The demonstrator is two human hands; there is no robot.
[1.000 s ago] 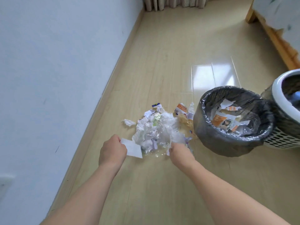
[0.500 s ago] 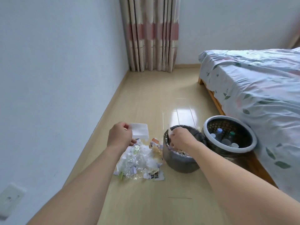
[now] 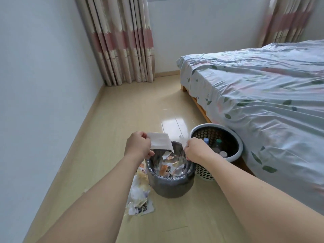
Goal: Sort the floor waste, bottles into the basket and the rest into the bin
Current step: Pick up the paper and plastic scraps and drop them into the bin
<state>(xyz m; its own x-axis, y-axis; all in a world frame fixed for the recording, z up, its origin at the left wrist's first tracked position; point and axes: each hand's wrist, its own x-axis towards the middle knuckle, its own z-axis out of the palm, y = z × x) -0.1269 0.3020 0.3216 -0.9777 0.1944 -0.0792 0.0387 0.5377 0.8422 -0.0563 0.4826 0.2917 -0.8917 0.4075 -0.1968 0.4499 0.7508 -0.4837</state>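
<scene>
Directly above the round black-lined bin (image 3: 171, 179), the left hand (image 3: 138, 146) pinches a white rectangular paper scrap (image 3: 160, 142) that hangs over its mouth, while the right hand (image 3: 196, 151), fingers curled over the far rim, grips something I cannot identify.

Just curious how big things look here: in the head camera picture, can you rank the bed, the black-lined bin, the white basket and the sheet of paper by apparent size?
1. bed
2. and 3. black-lined bin and white basket: alike, bin nearer, so unsure
4. sheet of paper
</scene>
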